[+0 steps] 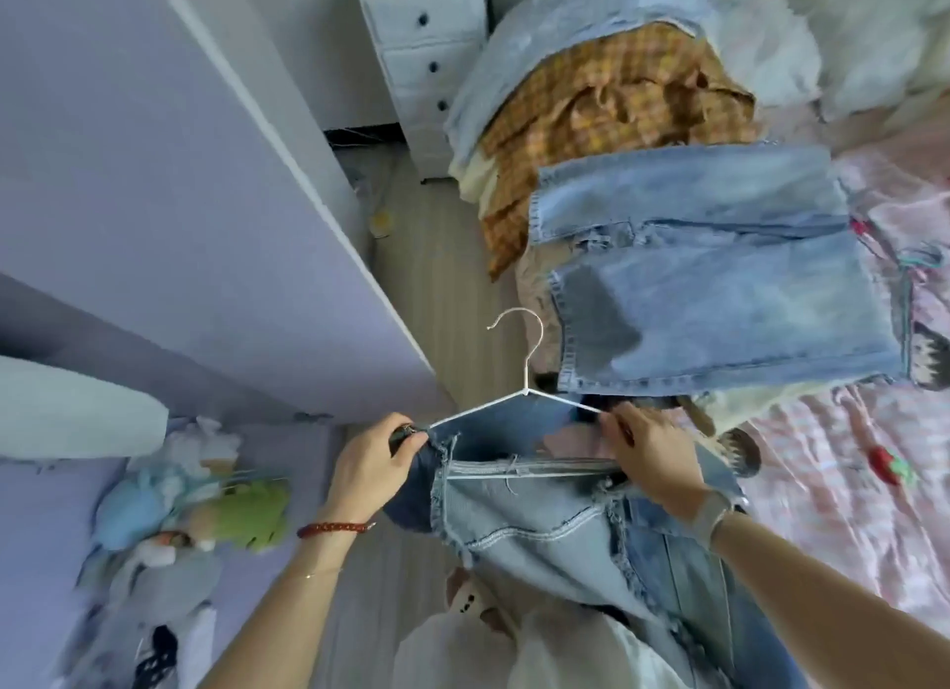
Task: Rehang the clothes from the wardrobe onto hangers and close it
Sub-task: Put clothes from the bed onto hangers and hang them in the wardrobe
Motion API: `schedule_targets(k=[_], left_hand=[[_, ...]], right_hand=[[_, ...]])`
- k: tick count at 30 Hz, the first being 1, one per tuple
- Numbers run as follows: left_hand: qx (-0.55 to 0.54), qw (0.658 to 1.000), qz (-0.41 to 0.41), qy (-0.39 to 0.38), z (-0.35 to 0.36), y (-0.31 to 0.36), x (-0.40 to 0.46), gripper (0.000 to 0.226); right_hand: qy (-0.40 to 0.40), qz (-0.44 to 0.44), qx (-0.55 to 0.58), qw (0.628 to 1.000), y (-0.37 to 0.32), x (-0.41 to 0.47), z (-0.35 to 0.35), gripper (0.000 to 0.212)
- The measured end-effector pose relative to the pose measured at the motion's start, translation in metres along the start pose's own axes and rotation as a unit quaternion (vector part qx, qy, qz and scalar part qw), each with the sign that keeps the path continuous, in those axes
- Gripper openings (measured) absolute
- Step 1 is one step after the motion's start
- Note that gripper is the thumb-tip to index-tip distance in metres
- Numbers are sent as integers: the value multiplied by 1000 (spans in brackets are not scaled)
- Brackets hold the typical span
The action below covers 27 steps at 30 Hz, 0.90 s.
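The hanger (516, 375) is thin wire with a smooth white coating. The garment on it is pale denim (540, 524), matt, with frayed, fringed seams. Folded jeans (719, 277) at the bed's near edge are the same washed denim. The checked garment (606, 102) is soft woven cloth. The wardrobe door (154, 200) looks smooth and matt; the floor (442, 277) has wood grain.

You have nothing to read here: no lettering, label, brand or number shows clearly on anything in view.
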<state>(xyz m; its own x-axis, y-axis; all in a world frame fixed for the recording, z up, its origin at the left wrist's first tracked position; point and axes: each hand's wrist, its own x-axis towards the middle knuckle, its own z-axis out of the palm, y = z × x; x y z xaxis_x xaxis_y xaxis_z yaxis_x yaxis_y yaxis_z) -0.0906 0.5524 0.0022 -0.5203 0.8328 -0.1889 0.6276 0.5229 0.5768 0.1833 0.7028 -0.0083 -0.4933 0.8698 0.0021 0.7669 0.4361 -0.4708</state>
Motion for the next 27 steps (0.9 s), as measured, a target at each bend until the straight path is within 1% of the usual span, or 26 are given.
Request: schedule_targets(k=[2,5,8,9,11,14,17,19,21,22,24,27], left_hand=[[-55,996,-55,47,-32,-41,-19,11],[-73,982,-111,131,-82,-96,-48,14],[-50,961,-124,240,-129,-141,-72,15],[-48,953,-129,270,-145,-153,-80,14],[-57,935,-134,322,-172,-174,-99,12],[-59,901,-163,398,-207,-199,-129,11],[-56,857,-208,467,-242,-213,-154,14],[-54,835,-200,509,-269,-216,-168,15],[-60,816,-179,546,-293,-215,-178,15],[-61,808,-172,561,-303,-215,-183,15],[-55,789,-162,589,-319,-215,-191,15],[-40,763,-164,624,-338,-222,-201,16]], right_hand=[[-41,-59,-5,997,-49,10,15,26],[-123,-150,-3,981,-125,23,41,29],[-221,-231,19,947,-203,33,59,28],[-240,-255,40,936,-228,35,62,26],[-252,-293,78,919,-275,37,67,22],[-229,-360,100,899,-335,37,75,19],[-171,-467,68,865,-387,33,80,19],[-107,-530,64,839,-417,31,79,20],[-54,-565,59,821,-442,32,79,25],[-41,-574,63,815,-453,33,79,26],[-16,-597,91,797,-473,38,82,22],[11,-650,108,752,-499,43,84,22]])
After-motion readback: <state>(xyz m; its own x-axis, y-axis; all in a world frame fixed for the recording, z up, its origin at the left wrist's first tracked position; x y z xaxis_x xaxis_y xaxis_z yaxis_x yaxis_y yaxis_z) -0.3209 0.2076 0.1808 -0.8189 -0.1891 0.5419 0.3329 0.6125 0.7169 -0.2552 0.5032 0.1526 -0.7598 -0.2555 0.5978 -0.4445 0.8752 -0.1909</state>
